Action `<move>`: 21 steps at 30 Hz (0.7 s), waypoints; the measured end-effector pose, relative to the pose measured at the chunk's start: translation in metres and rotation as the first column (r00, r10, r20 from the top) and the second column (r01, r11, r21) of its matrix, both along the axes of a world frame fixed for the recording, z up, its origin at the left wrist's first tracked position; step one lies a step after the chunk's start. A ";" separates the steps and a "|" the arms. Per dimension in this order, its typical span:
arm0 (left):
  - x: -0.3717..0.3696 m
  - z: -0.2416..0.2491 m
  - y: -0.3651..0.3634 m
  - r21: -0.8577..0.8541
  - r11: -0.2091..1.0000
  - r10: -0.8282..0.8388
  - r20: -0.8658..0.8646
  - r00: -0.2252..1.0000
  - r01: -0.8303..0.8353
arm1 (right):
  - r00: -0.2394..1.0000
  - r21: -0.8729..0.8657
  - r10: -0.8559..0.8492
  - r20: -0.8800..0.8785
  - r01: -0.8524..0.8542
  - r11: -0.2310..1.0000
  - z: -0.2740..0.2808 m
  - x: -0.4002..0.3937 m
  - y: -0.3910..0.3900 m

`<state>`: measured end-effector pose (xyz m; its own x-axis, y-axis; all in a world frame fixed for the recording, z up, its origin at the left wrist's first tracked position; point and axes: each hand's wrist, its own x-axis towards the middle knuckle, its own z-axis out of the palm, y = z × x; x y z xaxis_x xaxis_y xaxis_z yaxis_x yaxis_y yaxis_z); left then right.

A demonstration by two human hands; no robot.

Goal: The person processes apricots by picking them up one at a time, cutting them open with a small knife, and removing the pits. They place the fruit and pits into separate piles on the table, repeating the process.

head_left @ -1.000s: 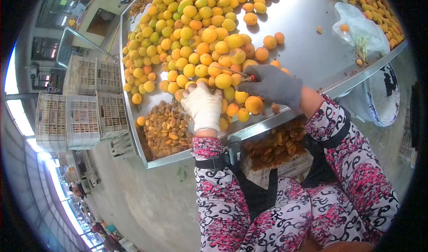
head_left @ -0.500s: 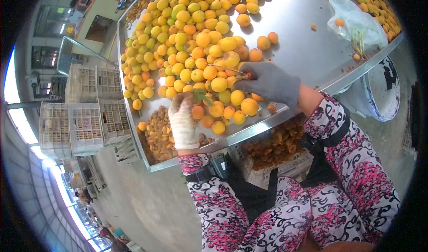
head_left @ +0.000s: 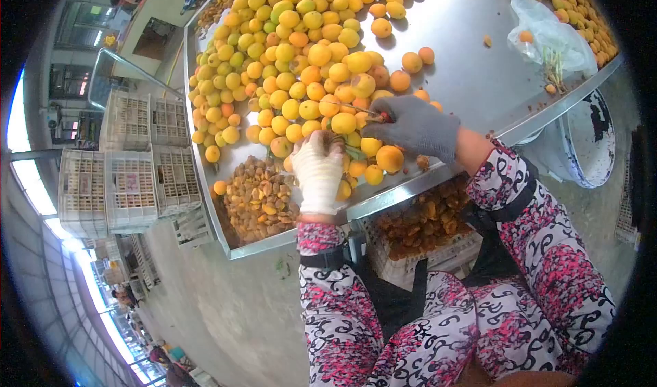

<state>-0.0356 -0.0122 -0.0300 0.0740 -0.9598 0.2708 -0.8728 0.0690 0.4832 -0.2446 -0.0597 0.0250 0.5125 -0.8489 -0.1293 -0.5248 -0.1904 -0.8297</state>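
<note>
The fruits [head_left: 291,108], yellow and orange with some greenish ones, lay in a wide pile on the metal table [head_left: 465,79], and the pile came down close to the front edge. At this near part I saw both hands of the person. The right hand [head_left: 417,128], in a grey glove, was closed around the red handle of a thin tool [head_left: 356,107], and its tip pointed to the left over the fruits. The left hand [head_left: 318,168], in a white glove, had its fingers bent narrowly against the fruits; from my camera I could not tell if they held something. A green leaf [head_left: 356,152] was just beside these fingers, between the two hands.

To the left of the white glove, in the table corner, I saw a heap of small brown pieces [head_left: 256,199]. At the far right, a thin white bag [head_left: 547,38] lay near a second heap [head_left: 578,21] of fruits. Under the front edge stood a crate [head_left: 400,269] with brown contents, and to the right a bucket [head_left: 595,158]. More crates [head_left: 126,182] were stacked left of the table.
</note>
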 end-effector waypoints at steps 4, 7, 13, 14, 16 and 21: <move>-0.001 0.001 -0.010 0.049 0.998 0.056 -0.290 0.955 -0.043 | 1.000 0.025 -0.007 0.008 0.007 1.000 0.001 -0.003 -0.002; 0.014 0.027 -0.002 0.261 0.965 0.230 -0.766 0.601 -0.036 | 1.000 0.033 -0.001 0.021 0.000 0.999 0.004 -0.004 -0.004; 0.019 0.024 0.021 -0.016 0.995 -0.053 -0.923 0.381 0.099 | 0.921 0.458 -0.192 0.339 0.017 0.889 -0.004 0.006 0.003; 0.007 0.031 0.022 -0.021 0.996 -0.035 -0.986 0.164 0.089 | 0.843 0.664 -0.325 0.428 -0.050 0.746 0.000 0.007 0.008; -0.007 0.048 0.020 0.007 0.987 0.069 -0.919 -0.389 0.159 | 0.797 0.702 -0.357 0.487 -0.115 0.703 0.007 0.009 0.013; -0.027 0.049 0.015 0.017 0.985 0.054 -0.975 -0.216 0.171 | 0.714 0.678 -0.292 0.636 -0.336 0.654 0.002 0.009 0.014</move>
<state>-0.0623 0.0026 0.0186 0.0799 -0.9857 -0.1485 0.6649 -0.0582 0.7447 -0.2359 -0.0461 0.0275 0.7305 -0.6148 -0.2973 0.1987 0.6079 -0.7688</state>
